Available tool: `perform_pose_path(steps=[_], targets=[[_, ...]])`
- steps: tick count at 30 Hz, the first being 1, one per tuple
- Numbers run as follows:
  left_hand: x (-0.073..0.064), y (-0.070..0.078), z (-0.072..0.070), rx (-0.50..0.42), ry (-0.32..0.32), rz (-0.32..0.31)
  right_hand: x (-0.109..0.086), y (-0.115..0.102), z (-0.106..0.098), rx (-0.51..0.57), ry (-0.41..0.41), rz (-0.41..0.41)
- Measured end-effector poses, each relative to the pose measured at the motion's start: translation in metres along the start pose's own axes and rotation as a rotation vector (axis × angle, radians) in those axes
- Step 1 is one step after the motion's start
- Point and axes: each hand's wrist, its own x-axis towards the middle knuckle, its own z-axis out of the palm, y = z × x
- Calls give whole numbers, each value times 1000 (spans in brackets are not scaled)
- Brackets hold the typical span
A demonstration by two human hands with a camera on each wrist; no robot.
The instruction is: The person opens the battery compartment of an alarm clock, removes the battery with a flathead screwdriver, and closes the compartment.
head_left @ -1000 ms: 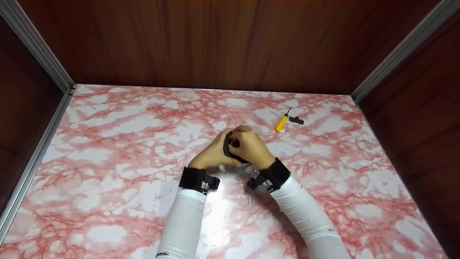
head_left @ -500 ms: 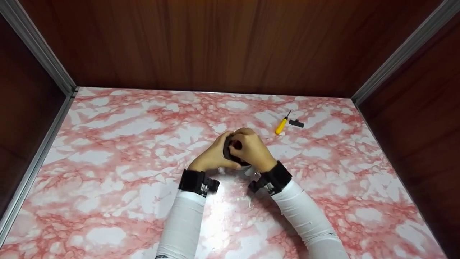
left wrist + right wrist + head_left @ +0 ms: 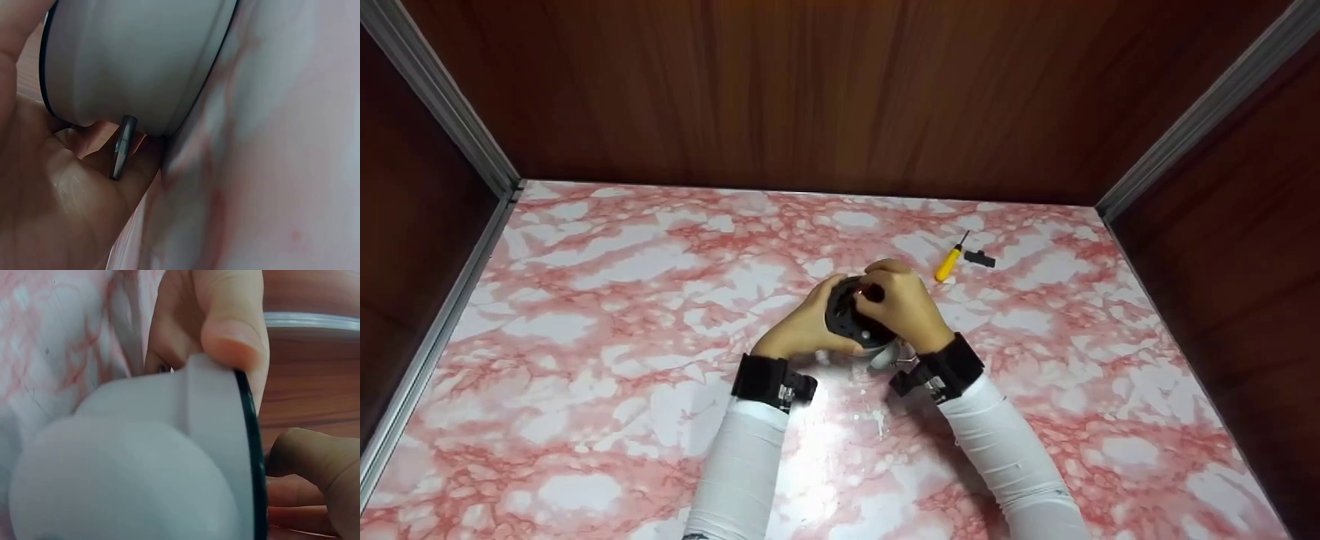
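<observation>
In the head view, my left hand (image 3: pixel 802 322) grips a round alarm clock (image 3: pixel 844 324) by its side, black face up. Its casing (image 3: pixel 140 62) is white with black edges in the left wrist view, where a short metal leg (image 3: pixel 124 147) sticks out by the palm. A white bell dome (image 3: pixel 118 478) fills the lower part of the right wrist view. My right hand (image 3: pixel 904 307) has its fingers curled over the black face. Thumb and fingertips pinch a small dark red thing (image 3: pixel 860 291), mostly hidden, kind unclear.
A yellow-handled screwdriver (image 3: pixel 949 264) lies beyond the hands, to the right. Beside it is a small black plastic piece (image 3: pixel 979 259) with a tab. Brown wood-grain panels (image 3: pixel 810 97) with metal edging stand round the marbled table (image 3: pixel 585 300).
My right hand has shifted right across the clock, so more of the black face shows. The left hand keeps its hold in nearly the same place.
</observation>
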Motion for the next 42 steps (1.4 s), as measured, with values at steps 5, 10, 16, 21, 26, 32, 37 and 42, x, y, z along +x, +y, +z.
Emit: perform_pose_path(steps=[5, 10, 16, 21, 26, 32, 37, 42], targets=[[-1, 0, -1, 1, 6, -21, 0, 5, -7, -5, 38, 13], [-3, 0, -1, 0, 8, -38, 0, 14, -13, -10, 57, 6], [-2, -1, 0, 8, 0, -37, -1, 28, -20, -30, 78, 20], [-1, -1, 0, 25, 0, -7, -2, 41, -26, -60, 112, 29], [0, -1, 0, 34, 13, 7, -3, 55, -30, -55, 154, 43], [0, -2, -1, 19, 19, -6, -7, 73, -35, -71, 193, 96], [0, -3, 0, 17, 11, -11, -13, 89, -39, -86, 209, 161], [0, -2, 0, 10, 4, -5, -19, 106, -43, -99, 234, 187]])
